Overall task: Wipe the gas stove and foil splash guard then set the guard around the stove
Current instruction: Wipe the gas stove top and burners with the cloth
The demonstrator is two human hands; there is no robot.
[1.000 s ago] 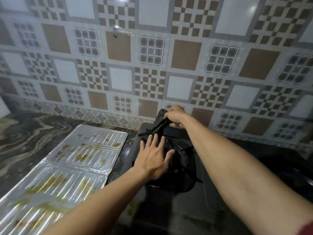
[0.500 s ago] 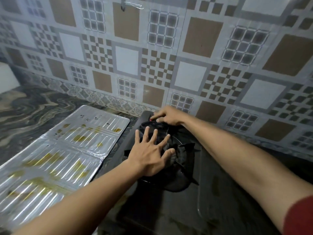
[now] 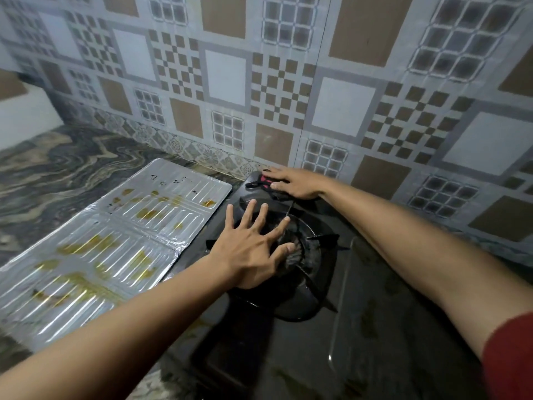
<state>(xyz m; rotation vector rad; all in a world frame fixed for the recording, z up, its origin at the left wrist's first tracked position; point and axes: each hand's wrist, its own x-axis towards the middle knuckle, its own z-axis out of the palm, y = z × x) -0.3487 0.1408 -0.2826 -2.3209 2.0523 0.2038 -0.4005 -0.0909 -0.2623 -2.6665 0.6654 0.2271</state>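
Observation:
The black gas stove (image 3: 360, 327) fills the lower middle, with its burner and pan support (image 3: 311, 255) near the back left. My left hand (image 3: 251, 243) rests flat on the burner grate, fingers spread, holding nothing. My right hand (image 3: 294, 181) presses a dark cloth with a red patch (image 3: 261, 180) onto the stove's back left corner, close to the wall. The foil splash guard (image 3: 121, 243) lies flat on the counter left of the stove, unfolded, with yellow-brown grease stains.
A patterned tiled wall (image 3: 288, 82) rises right behind the stove. The marbled dark counter (image 3: 57, 163) extends to the left past the guard. A white object (image 3: 26, 116) stands at the far left edge.
My right hand has lowered the cloth from a lifted pinch down flat onto the stove's back corner. The left hand has stayed on the burner. The camera has moved closer and lower.

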